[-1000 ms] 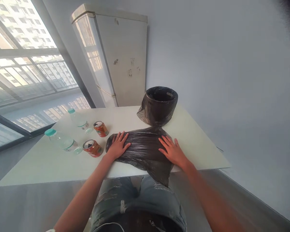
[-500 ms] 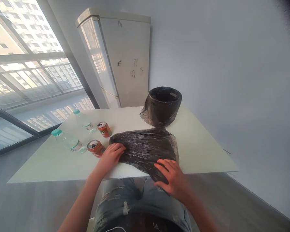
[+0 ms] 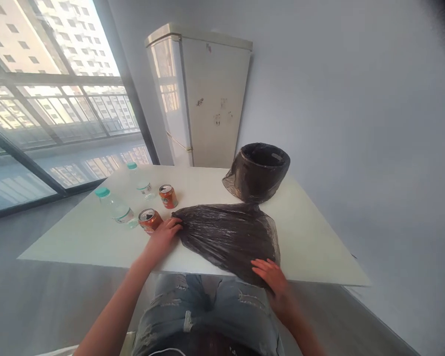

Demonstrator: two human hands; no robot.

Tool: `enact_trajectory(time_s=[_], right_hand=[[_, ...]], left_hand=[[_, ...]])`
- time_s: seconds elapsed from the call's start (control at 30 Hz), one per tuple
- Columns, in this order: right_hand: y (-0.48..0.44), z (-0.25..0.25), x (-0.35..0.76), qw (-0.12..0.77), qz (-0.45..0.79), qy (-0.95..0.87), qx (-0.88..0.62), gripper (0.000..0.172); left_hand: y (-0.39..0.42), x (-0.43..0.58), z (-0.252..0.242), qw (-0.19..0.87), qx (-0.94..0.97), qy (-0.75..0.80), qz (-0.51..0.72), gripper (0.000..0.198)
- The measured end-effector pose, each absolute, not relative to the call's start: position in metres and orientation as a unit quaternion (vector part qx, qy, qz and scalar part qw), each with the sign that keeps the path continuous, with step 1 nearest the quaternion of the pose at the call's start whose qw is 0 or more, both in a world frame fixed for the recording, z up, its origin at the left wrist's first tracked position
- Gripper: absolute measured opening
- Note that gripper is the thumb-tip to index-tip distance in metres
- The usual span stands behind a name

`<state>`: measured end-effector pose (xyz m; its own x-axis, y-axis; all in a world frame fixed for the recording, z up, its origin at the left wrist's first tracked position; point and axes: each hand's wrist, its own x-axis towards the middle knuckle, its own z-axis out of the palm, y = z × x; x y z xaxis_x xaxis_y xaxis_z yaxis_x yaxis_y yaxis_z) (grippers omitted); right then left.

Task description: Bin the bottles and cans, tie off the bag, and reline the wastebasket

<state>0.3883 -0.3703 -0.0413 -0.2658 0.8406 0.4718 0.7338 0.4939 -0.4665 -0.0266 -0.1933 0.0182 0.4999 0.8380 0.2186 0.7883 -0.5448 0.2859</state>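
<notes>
A black plastic bag (image 3: 226,237) lies flattened on the white table, its creases drawn together at the left end. At that gathered end, my left hand (image 3: 165,231) is closed with its fingers on the plastic, close beside an orange can (image 3: 149,220). My right hand (image 3: 272,277) rests on the bag's near right corner, over the table's front edge. Its fingers are stretched out on the plastic, and the thumb is hidden. Behind the bag stands a round bin (image 3: 261,173) lined with similar black plastic.
A second orange can (image 3: 168,196) and two clear bottles with teal caps, a nearer bottle (image 3: 116,207) and a farther bottle (image 3: 141,180), stand on the left of the white table (image 3: 77,242). A fridge (image 3: 215,99) is beyond the table, with a large window (image 3: 59,99) to the left.
My left hand has shifted left to the bag's gathered end. My right hand has moved slightly right and down, its fingers closer together, and the bag looks more spread out. The view has tilted.
</notes>
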Motion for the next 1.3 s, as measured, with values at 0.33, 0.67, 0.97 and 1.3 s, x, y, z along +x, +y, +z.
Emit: enact_trajectory(time_s=[0.33, 0.67, 0.97, 1.3], right_hand=[[-0.307, 0.043, 0.424, 0.445, 0.243, -0.546, -0.667, 0.028], [-0.188, 0.028, 0.434, 0.325, 0.186, -0.594, -0.712, 0.029], [-0.154, 0.021, 0.436, 0.298, 0.314, -0.534, -0.726, 0.038], [-0.207, 0.037, 0.361, 0.441, 0.008, -0.599, -0.669, 0.046]], left_hand=[[-0.198, -0.014, 0.033, 0.153, 0.776, 0.594, 0.15, 0.037], [-0.188, 0.005, 0.024, 0.06, 0.787, 0.61, 0.072, 0.038], [-0.21, 0.018, 0.039, 0.003, 0.78, 0.581, 0.233, 0.052], [-0.19, 0.081, -0.015, 0.001, 0.861, 0.48, 0.167, 0.069]])
